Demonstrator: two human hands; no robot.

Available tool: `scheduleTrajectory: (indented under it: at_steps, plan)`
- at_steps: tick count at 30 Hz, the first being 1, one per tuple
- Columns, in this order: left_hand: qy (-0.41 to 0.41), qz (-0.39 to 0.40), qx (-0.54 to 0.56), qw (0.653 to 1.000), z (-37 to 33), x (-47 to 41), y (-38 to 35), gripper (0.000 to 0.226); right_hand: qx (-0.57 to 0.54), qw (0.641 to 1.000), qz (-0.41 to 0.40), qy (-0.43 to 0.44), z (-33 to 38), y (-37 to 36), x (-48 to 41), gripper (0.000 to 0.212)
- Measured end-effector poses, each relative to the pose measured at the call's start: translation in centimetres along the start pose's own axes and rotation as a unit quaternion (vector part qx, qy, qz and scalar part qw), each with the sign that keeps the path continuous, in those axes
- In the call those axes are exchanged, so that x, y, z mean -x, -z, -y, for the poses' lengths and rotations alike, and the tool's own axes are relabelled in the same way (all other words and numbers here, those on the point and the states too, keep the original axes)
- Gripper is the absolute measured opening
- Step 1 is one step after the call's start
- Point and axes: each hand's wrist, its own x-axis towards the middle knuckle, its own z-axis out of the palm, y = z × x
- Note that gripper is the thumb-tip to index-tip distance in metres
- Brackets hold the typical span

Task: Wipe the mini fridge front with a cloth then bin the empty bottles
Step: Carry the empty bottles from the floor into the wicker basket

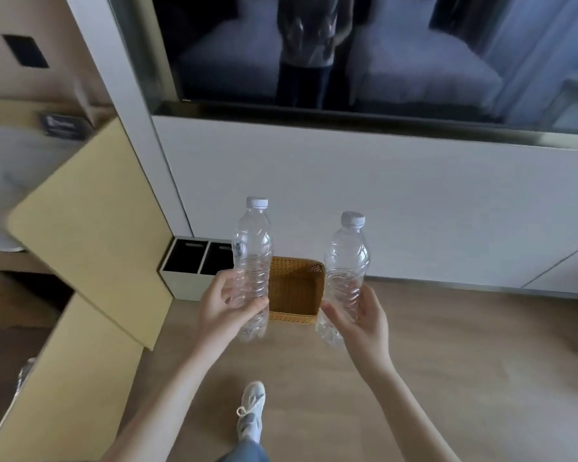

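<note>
Above the basket [294, 288], left hand [221, 310] fingers [223, 282] grip left bottle [252, 248]; right hand [367, 316], right bottle [347, 258].

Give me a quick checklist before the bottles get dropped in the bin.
1. Grip of left hand on left bottle: ok, fingers wrapped round it.
2. Grip of right hand on right bottle: ok.
3. Both bottles look empty, caps on: ok.
4. Openings of the two-compartment bin uncovered: ok, though the left bottle partly hides its right compartment.
5. Alignment of right bottle with the bin: not ok, it appears right of the wicker basket.
6. Fridge front wiped first: cannot tell, no cloth in view.
</note>
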Motion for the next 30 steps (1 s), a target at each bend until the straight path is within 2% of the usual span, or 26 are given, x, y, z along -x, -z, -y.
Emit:
scheduleTrajectory:
  at_steps: [9,15,21,27,30]
  plan:
    - [0.047,-0.022,-0.001,0.999,5.0,-11.4,0.4,0.066,-0.038,0.998,0.042,-0.036,-3.4,-5.4,-11.7,0.036]
    - [0.08,-0.007,-0.004,0.997,8.4,-22.8,-0.2,0.059,-0.037,0.994,0.063,-0.084,-6.2,-10.8,-21.8,0.033]
    - [0.113,0.017,-0.013,0.993,10.3,-31.7,-0.6,0.069,-0.039,0.989,0.065,-0.127,-8.8,-14.8,-30.4,0.035]
    - [0.169,0.009,-0.029,0.985,17.1,-37.8,-3.0,0.073,-0.027,0.982,0.08,-0.169,-16.4,-17.1,-36.9,0.038]
    - [0.188,0.007,-0.046,0.981,22.2,-40.3,-5.0,0.064,-0.011,0.979,0.095,-0.183,-22.1,-18.0,-39.6,0.039]
